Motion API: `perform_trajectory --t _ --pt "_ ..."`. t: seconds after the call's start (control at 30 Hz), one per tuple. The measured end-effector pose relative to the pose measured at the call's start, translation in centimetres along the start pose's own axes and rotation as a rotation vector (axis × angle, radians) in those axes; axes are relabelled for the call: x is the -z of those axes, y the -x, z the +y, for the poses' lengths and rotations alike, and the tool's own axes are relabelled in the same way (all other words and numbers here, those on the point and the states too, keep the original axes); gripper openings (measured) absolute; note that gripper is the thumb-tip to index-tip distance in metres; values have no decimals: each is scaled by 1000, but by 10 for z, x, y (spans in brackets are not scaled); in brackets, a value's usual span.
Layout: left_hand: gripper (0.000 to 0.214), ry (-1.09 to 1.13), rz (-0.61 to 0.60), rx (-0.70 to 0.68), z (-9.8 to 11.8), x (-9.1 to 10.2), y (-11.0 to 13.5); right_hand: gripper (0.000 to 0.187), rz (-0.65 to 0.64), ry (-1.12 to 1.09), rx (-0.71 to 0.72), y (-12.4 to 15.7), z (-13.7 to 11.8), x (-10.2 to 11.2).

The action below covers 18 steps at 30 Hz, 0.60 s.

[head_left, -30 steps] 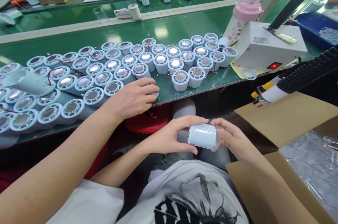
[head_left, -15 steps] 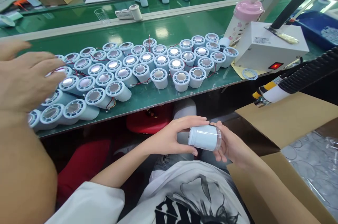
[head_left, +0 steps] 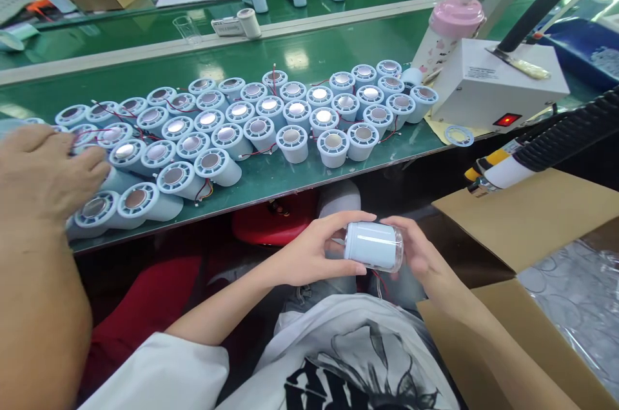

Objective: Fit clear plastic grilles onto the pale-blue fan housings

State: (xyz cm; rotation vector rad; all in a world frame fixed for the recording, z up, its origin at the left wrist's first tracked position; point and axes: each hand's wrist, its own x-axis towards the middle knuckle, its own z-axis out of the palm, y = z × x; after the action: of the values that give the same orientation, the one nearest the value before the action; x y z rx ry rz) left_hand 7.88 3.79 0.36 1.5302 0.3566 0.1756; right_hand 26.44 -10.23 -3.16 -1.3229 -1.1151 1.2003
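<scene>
Above my lap, my left hand grips a light blue cylindrical housing, fingers over its top and thumb along the lower side. The housing lies on its side, with a clear plastic sleeve around it that extends past its right end. Curled at that end, my right hand has fingertips on the upper edge; its lower fingers are blurred and partly hidden. Thin red and white wires hang below the housing. Several similar light blue housings stand or lean in rows on the green table.
A co-worker's hand reaches over the left rows. To the right are a grey box with a lit red switch, a black hose, and an open carton of clear plastic parts. A pink-lidded bottle stands behind.
My right hand has shifted its fingers at the sleeve's end, and the wires now show below. The co-worker's hand has moved lower among the left rows.
</scene>
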Motion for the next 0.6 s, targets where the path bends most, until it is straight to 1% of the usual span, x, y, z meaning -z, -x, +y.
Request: perform_trajectory --t 0.07,0.1,0.13,0.17,0.2,0.23,0.33,0.4,0.47,0.6 --pt "63 88 -16 46 0 0 0 71 7 262 290 3 2 4" --pt "63 121 -25 65 -1 0 -1 70 -1 381 403 4 2 6" --pt "62 141 -36 88 -1 1 -1 67 -3 473 478 5 2 7" --pt "61 150 -49 107 -1 1 -1 65 -5 520 504 5 2 8" --pt "62 146 -64 116 -1 2 -2 62 -3 509 480 6 1 9" --pt "65 130 -75 109 -1 2 -2 58 -3 435 411 6 1 9" --pt "78 63 -94 21 1 4 -1 56 -47 -8 108 7 -2 5" --pt "77 70 -104 -10 1 4 0 54 -75 -239 -13 8 -4 3" --pt "71 132 -109 2 0 4 1 52 -67 -294 -59 9 -6 2" --pt "74 285 -111 57 -7 2 0 52 -15 -138 -76 10 -7 7"
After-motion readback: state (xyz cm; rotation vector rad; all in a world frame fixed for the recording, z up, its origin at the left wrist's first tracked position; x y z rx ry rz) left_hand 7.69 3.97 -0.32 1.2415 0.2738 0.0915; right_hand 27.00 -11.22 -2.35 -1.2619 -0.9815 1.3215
